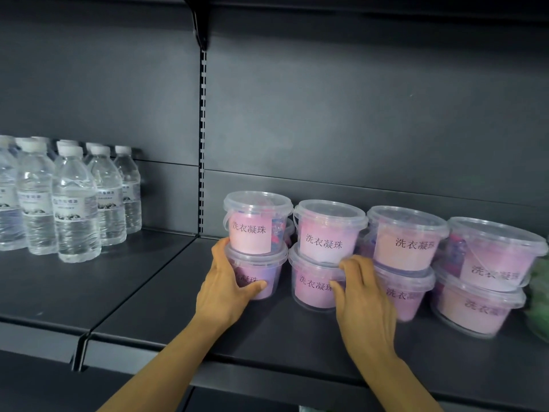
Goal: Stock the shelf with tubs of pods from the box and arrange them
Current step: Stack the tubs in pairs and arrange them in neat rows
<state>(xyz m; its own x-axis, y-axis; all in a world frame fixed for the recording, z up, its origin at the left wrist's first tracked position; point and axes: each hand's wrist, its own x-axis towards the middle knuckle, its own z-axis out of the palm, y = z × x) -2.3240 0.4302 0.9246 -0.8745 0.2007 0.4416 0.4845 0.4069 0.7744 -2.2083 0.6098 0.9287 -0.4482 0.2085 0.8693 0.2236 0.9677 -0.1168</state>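
Note:
Several clear tubs of pink and purple pods stand on the dark shelf (166, 295), stacked two high in a row. My left hand (225, 289) grips the bottom tub of the leftmost stack (261, 272), thumb across its front, fingers round its left side. A second tub (255, 224) sits on top of it. My right hand (362, 295) holds the right side of the bottom tub of the second stack (312, 288), thumb on its front label. Two more stacks (407, 242) (493, 257) stand to the right. The box is out of view.
Several water bottles (74, 200) stand on the left section of the shelf. A slotted upright (203, 144) divides the two sections. Something green (539, 301) shows at the right edge. Bare shelf lies between the bottles and the tubs.

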